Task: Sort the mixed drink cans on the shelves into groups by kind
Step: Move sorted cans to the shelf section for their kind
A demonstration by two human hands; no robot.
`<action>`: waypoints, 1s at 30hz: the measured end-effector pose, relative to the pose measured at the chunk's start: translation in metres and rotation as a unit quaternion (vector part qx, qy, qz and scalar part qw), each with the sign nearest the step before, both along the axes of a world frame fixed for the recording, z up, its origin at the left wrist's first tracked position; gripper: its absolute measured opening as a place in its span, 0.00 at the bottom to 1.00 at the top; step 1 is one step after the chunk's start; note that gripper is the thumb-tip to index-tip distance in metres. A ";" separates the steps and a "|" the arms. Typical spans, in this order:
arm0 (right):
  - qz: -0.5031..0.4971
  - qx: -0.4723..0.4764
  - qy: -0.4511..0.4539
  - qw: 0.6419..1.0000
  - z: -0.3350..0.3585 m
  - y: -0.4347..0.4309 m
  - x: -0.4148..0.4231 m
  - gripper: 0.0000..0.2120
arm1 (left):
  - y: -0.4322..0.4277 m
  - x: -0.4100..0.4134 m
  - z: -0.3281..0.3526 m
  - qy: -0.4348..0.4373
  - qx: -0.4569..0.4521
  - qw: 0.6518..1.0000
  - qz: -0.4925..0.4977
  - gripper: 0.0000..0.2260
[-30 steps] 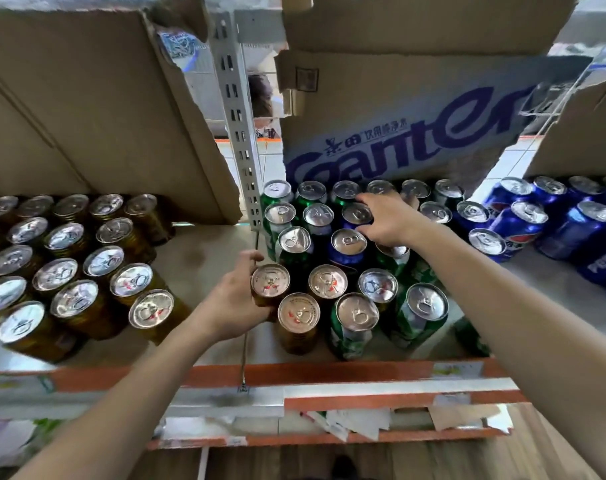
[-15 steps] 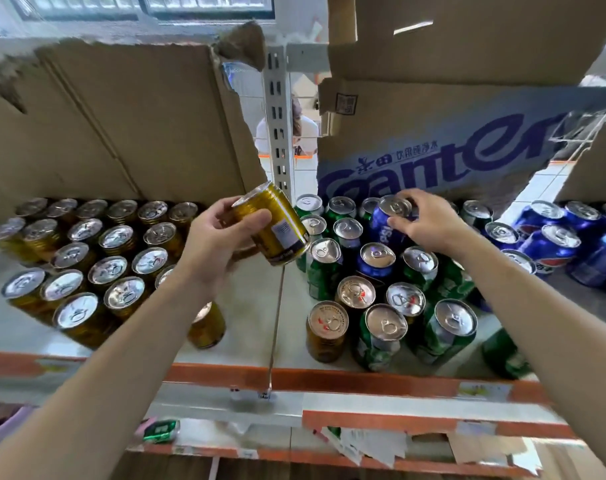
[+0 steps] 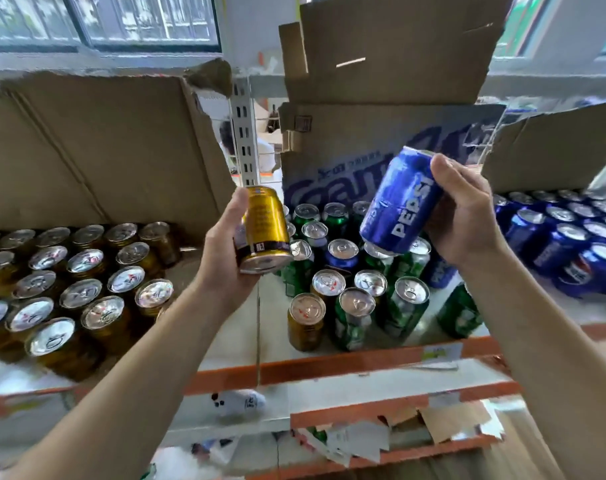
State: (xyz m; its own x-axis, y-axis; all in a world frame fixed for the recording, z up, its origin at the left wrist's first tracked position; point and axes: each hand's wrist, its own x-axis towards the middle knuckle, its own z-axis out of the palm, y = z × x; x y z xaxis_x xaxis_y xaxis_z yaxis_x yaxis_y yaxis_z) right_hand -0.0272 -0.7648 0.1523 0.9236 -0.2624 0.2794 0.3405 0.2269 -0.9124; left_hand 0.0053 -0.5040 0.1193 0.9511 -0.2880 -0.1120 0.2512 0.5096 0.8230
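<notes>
My left hand (image 3: 222,258) grips a gold can (image 3: 265,230) held up above the shelf, its base turned towards me. My right hand (image 3: 464,216) grips a blue Pepsi can (image 3: 401,202), tilted, in the air over the mixed cluster. That mixed cluster (image 3: 350,278) in the middle of the shelf holds green cans, a few gold ones and a few blue ones. A group of gold cans (image 3: 76,282) stands on the left. Blue Pepsi cans (image 3: 568,233) are grouped on the right.
Cardboard sheets (image 3: 97,150) stand behind the cans, and a box with blue lettering (image 3: 332,174) is at the back centre. A perforated metal upright (image 3: 244,133) splits the shelf. The orange shelf edge (image 3: 329,362) runs in front. Torn paper (image 3: 381,438) lies on the lower shelf.
Both hands have lifted their cans clear of the shelf. The left hand raised the gold can higher and turned it; the right hand pulled the Pepsi can out of the cluster.
</notes>
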 end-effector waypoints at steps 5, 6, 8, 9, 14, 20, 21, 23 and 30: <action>-0.045 -0.010 0.032 0.998 -0.016 0.002 -0.065 0.22 | -0.026 -0.025 -0.013 -0.017 0.004 0.999 -0.048 0.28; -0.071 -0.016 0.038 0.997 -0.019 -0.001 -0.082 0.18 | -0.035 -0.032 -0.017 -0.014 0.001 0.997 -0.071 0.27; -0.103 -0.029 0.066 0.992 -0.023 -0.003 -0.102 0.15 | -0.044 -0.040 -0.023 -0.010 -0.001 0.996 -0.091 0.22; -0.122 -0.044 0.076 0.989 -0.024 -0.005 -0.113 0.15 | -0.051 -0.046 -0.026 -0.013 0.005 0.995 -0.103 0.20; -0.174 -0.052 0.124 0.975 -0.020 -0.030 -0.153 0.14 | -0.089 -0.076 -0.030 -0.009 0.031 0.993 -0.115 0.15; -0.107 0.103 0.159 0.976 -0.027 -0.080 -0.180 0.11 | -0.151 -0.098 -0.036 0.024 0.064 0.987 -0.147 0.19; -0.105 0.125 0.164 0.973 -0.028 -0.089 -0.184 0.11 | -0.165 -0.102 -0.036 0.023 0.065 0.985 -0.160 0.19; -0.104 0.148 0.177 0.967 -0.031 -0.112 -0.190 0.17 | -0.195 -0.110 -0.035 0.025 0.065 0.982 -0.177 0.19; -0.122 0.177 0.217 0.952 -0.040 -0.209 -0.201 0.14 | -0.306 -0.130 -0.039 0.052 0.040 0.986 -0.153 0.27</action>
State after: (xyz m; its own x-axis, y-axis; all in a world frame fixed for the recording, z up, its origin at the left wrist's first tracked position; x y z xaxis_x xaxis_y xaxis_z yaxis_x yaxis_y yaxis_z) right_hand -0.2284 -0.9742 0.1127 0.8318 -0.4901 -0.2606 0.0301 0.5087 -0.8604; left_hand -0.1245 -0.8099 0.0799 0.8030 -0.5459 -0.2392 0.4688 0.3308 0.8190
